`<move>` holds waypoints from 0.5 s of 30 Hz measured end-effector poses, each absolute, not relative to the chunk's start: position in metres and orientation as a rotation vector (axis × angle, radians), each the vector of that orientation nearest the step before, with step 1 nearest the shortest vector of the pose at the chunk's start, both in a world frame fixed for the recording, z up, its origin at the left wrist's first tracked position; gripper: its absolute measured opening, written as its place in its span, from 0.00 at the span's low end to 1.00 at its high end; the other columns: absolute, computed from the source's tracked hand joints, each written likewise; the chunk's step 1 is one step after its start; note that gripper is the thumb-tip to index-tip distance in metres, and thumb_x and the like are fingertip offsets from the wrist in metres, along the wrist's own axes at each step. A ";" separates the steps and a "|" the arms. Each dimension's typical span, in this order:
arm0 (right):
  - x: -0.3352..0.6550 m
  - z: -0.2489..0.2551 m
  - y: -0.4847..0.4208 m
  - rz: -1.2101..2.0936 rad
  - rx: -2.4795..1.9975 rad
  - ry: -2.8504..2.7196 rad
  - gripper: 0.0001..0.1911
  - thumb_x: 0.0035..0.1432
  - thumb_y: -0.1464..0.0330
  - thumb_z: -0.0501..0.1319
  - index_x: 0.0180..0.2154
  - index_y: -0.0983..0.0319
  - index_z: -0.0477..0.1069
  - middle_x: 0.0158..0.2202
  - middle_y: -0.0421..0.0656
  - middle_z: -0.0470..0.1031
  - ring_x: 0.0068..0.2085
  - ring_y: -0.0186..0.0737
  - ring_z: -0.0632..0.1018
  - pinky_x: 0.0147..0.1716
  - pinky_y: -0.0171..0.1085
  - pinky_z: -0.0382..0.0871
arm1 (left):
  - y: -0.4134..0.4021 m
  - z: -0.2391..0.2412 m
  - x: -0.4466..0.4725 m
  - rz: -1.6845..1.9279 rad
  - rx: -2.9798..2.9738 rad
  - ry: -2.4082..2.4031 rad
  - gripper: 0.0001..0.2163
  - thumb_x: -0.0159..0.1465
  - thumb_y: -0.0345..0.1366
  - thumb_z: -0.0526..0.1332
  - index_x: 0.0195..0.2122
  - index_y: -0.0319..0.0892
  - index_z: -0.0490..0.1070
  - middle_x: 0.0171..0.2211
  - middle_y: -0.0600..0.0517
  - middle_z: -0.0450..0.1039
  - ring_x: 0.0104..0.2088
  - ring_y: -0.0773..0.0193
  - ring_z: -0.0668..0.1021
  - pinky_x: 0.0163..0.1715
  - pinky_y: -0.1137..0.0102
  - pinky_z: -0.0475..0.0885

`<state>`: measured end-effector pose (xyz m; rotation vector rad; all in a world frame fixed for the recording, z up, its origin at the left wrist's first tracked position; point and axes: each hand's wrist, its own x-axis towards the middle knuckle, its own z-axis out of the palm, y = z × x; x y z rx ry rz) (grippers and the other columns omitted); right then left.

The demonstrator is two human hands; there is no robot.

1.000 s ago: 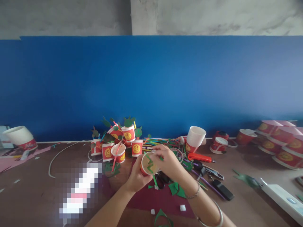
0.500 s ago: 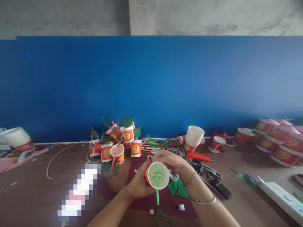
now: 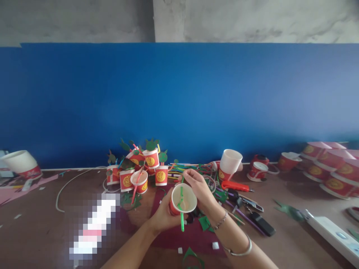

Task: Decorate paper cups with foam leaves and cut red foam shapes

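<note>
My left hand [image 3: 164, 211] is wrapped round a red and white paper cup [image 3: 192, 200], its open mouth turned up toward me. A bent green drinking straw [image 3: 182, 222] crosses the inside of the cup and sticks out over the near rim. My right hand [image 3: 198, 186] is at the far rim with thumb and finger pinched together. A green end lies at those fingertips and lines up with the straw; the exact contact is partly hidden. Below the hands lies a dark red sheet [image 3: 171, 239] with green paper scraps [image 3: 206, 223].
Decorated cups [image 3: 161, 175] cluster at the back left. Many coloured straws [image 3: 193, 170] lie behind my hands, beside a stack of white cups [image 3: 230, 162]. To the right are a red-orange cutter [image 3: 235, 185], a black key fob [image 3: 260, 223], a white power strip [image 3: 333, 233] and pink-topped cups [image 3: 336, 164].
The cup has moved slightly away and to the left, and the straw in it has shifted. My right hand has risen from beside the cup, its fingers now pinched above the far rim.
</note>
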<state>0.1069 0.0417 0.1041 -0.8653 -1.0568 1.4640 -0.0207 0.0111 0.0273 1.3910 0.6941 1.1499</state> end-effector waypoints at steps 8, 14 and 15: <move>0.107 0.092 0.049 1.067 -0.940 -1.204 0.11 0.55 0.60 0.57 0.28 0.61 0.63 0.26 0.40 0.72 0.28 0.37 0.72 0.28 0.34 0.65 | 0.017 0.025 -0.014 1.372 1.434 0.693 0.32 0.46 0.34 0.70 0.52 0.44 0.58 0.48 0.44 0.68 0.46 0.54 0.72 0.43 0.62 0.70; 0.101 0.092 0.045 0.862 -0.996 -1.272 0.09 0.59 0.61 0.52 0.30 0.59 0.62 0.27 0.40 0.71 0.29 0.37 0.71 0.29 0.35 0.65 | 0.021 0.024 -0.014 1.410 1.527 0.791 0.26 0.51 0.35 0.65 0.51 0.43 0.61 0.47 0.44 0.71 0.46 0.51 0.74 0.47 0.56 0.69; 0.102 0.092 0.045 0.867 -0.991 -1.308 0.09 0.59 0.61 0.52 0.30 0.59 0.62 0.27 0.40 0.71 0.29 0.37 0.71 0.29 0.35 0.65 | 0.021 0.024 -0.015 1.403 1.516 0.798 0.25 0.51 0.35 0.65 0.50 0.44 0.63 0.46 0.44 0.72 0.46 0.51 0.74 0.46 0.56 0.70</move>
